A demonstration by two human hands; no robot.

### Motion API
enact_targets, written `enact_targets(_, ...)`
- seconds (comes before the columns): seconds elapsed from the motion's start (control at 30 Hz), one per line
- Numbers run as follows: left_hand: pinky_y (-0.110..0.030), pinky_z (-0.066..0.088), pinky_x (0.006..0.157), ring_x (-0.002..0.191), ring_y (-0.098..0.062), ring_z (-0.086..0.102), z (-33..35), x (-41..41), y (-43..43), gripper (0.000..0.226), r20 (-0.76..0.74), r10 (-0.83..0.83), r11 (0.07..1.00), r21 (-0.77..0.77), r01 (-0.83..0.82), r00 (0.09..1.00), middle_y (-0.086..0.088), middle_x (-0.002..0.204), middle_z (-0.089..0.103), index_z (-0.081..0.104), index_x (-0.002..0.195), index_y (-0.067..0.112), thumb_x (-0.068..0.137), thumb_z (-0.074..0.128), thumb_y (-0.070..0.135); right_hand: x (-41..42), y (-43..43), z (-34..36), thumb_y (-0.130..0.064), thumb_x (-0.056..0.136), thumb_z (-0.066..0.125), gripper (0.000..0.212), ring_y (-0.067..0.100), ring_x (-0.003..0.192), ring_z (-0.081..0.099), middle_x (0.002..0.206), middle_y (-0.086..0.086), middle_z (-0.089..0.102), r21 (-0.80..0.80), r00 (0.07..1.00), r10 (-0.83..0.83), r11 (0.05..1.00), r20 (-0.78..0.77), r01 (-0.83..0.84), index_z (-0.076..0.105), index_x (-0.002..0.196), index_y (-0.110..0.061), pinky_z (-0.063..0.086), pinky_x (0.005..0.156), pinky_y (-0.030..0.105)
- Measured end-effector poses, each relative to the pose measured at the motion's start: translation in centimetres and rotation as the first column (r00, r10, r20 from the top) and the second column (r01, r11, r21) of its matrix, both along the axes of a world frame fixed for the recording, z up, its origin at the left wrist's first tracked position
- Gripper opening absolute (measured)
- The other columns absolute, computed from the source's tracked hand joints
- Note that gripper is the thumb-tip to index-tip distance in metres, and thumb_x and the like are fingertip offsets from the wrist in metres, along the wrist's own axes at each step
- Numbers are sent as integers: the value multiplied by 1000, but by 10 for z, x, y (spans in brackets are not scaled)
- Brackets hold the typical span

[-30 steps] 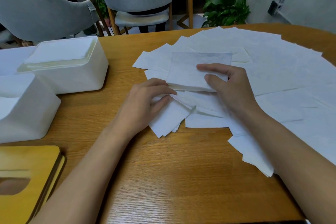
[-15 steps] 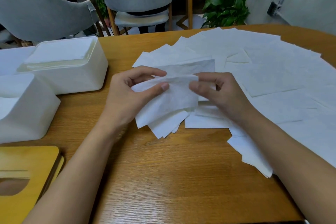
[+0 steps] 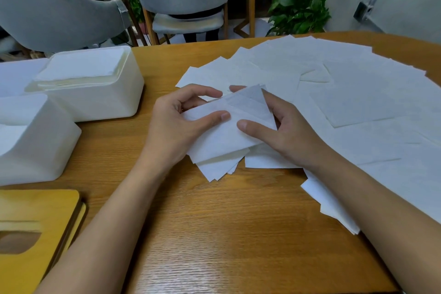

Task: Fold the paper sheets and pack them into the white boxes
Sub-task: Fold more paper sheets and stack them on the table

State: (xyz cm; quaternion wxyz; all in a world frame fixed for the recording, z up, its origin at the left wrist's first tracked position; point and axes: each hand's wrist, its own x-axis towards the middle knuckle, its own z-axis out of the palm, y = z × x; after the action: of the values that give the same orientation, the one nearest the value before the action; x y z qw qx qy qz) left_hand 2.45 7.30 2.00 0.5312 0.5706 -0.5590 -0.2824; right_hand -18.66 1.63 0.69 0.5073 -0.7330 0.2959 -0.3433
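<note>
Since half a second ago the fold is closing tighter. At left, the far white box (image 3: 100, 102) is already holding a stack of folded sheets (image 3: 81, 67); the left hand (image 3: 176, 124) and right hand (image 3: 286, 131) are pinching one half-folded sheet (image 3: 226, 136) just above the table (image 3: 214, 234), while many flat sheets (image 3: 358, 93) are waiting rightward.

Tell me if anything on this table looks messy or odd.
Only the loose sheets: they sprawl across the right of the table, overlapping at skewed angles. The stack in the far box sits neat. Nothing looks torn.
</note>
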Motion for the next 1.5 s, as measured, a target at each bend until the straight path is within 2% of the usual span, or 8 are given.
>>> enact_targets(0.13,-36,56,67,82,-26,69,-2,-1,-1,32,19,8,1000,3,-9,1000,-10,84,72,78,107,20,78,93,21,-1,-2,-3,-12,104,62,65,13,123,62,145,-14,55,-67,999,-29,997,-30,27,37,156,-43,56,103,43)
enact_targets(0.3,-18,48,85,105,-2,60,-10,2,-6,46,216,151,988,-54,-143,965,12,116,64,70,122,34,81,87,44,-2,-4,-3,-4,105,59,78,15,127,63,160,-15,39,-53,996,-12,998,87,16,20,162,-38,57,99,36)
enact_targets(0.5,-40,57,97,110,-8,63,-4,6,-4,39,-34,52,988,149,-46,998,9,124,67,68,127,45,90,81,40,-7,-12,-1,-6,94,58,68,26,102,71,121,0,71,195,966,-51,981,253,1,35,145,-43,56,85,38)
enact_targets(0.67,-13,47,64,73,7,54,-3,1,-5,40,-5,108,994,14,-108,994,7,96,62,68,129,23,91,81,18,-10,-13,-1,-3,93,63,42,21,107,67,115,-5,72,131,991,-2,991,136,-16,69,126,-28,52,89,37)
enact_targets(0.77,-21,57,72,81,7,65,-5,2,-6,41,-21,82,997,17,-82,996,2,99,67,61,135,22,97,75,15,-11,-12,-4,4,97,60,37,10,115,69,120,-9,76,90,992,-115,990,52,110,79,117,-21,52,96,28)
enact_targets(1.03,-36,46,96,110,-3,57,-20,23,-9,33,600,-139,985,167,46,788,18,117,65,71,118,27,89,66,12,-15,-22,-9,4,94,59,44,-1,121,63,121,-19,75,6,920,-390,921,31,390,80,116,-27,50,110,32)
enact_targets(1.2,-40,29,106,115,4,38,-23,23,-7,48,685,-172,977,212,33,708,18,121,48,68,132,40,85,56,43,-13,-22,-9,0,92,59,43,-7,95,65,111,-19,77,14,902,-431,902,18,431,83,108,-32,44,80,11)
enact_targets(1.5,-40,26,111,131,-4,42,-28,20,-9,17,683,-132,991,106,81,719,12,133,49,68,105,36,91,69,26,-12,-23,-9,-2,92,58,44,-2,113,64,114,-24,75,11,875,-484,875,14,484,81,109,-34,54,102,30)
